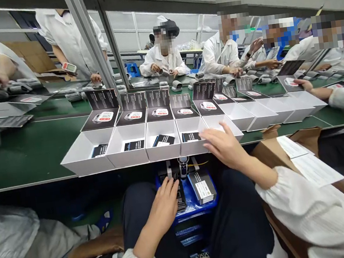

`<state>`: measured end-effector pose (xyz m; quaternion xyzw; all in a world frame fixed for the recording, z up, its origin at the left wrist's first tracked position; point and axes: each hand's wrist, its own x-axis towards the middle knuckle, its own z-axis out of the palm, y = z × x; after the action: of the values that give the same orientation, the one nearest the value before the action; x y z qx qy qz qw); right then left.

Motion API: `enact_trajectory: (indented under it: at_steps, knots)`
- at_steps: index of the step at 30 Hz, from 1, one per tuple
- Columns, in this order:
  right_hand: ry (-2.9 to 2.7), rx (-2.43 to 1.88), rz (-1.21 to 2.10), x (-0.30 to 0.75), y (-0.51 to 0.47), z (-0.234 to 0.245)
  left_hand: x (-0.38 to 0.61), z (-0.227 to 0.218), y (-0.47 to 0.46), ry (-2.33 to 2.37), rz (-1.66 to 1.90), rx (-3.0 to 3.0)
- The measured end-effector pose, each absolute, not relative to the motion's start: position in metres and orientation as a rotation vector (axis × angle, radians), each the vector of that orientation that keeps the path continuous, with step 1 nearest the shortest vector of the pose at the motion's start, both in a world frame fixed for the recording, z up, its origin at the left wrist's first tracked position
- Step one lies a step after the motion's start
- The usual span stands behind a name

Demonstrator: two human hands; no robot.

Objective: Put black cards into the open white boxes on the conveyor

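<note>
My left hand (164, 200) lies with fingers stretched out over a stack of black printed cards (180, 199), between my knees. My right hand (224, 147) is at the row of white boxes, fingers extended and apart, near the front of an open box (220, 124); the inside behind the fingers is partly hidden. To its left stands another open box (194, 146) with a black card (191, 137) inside. Further left, an open box (164, 151) holds a tilted black card (163, 140). Printed black lids (160, 113) stand folded back behind the boxes.
A blue stool (182, 216) carries the cards and a second black stack (202, 186) with a white label. Right of me is an open carton (271, 154) with papers (308, 162). A neighbour's hand (304, 84) touches a lid. Across the green bench (51, 139), several people work.
</note>
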<state>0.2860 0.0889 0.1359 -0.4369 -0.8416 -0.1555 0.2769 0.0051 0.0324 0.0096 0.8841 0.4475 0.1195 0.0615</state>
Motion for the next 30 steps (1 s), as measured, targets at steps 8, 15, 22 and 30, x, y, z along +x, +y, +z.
enact_trajectory:
  at_steps: [8,15,22,30]
  knots:
    - [-2.667,-1.296,-0.214,0.261,0.011,-0.003,0.008,0.005,0.021,1.404,-0.212,2.685]
    - [-2.727,-1.491,0.173,0.265,0.014,0.005,0.001,0.01,0.012,1.267,0.662,2.758]
    - [-2.286,-1.473,0.583,0.265,0.006,0.042,0.024,0.045,-0.004,0.939,1.069,2.745]
    - [-2.08,-1.068,-0.241,0.27,0.002,0.152,0.076,0.122,0.024,0.895,1.719,2.501]
